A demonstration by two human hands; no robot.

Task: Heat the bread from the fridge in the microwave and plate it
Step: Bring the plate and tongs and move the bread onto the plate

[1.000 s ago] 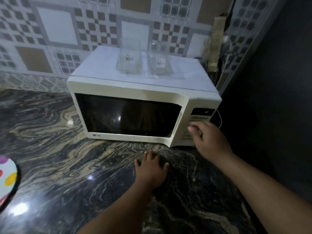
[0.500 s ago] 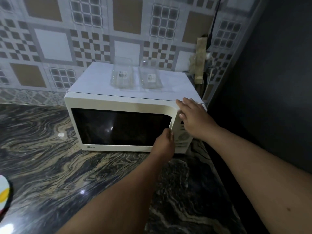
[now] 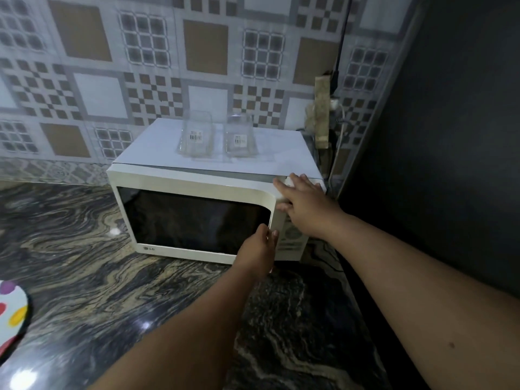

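A cream-white microwave (image 3: 194,180) stands on the marbled dark counter (image 3: 84,263) against the tiled wall. Its dark glass door (image 3: 194,220) is closed, and the inside is too dark to see. My left hand (image 3: 259,249) is at the door's right edge, fingertips curled onto that edge. My right hand (image 3: 302,204) lies with straight fingers on the microwave's top right front corner, above the control panel (image 3: 291,237). A white plate with coloured dots (image 3: 12,311) shows at the left edge. No bread is in view.
Two clear glass containers (image 3: 197,136) (image 3: 240,137) with labels stand on the microwave's top. A dark surface (image 3: 450,136) rises close on the right. A cable and plug (image 3: 334,102) hang at the wall corner behind the microwave.
My left hand rose from the counter to the door's right edge. My right hand moved from the control panel up to the microwave's top right corner.
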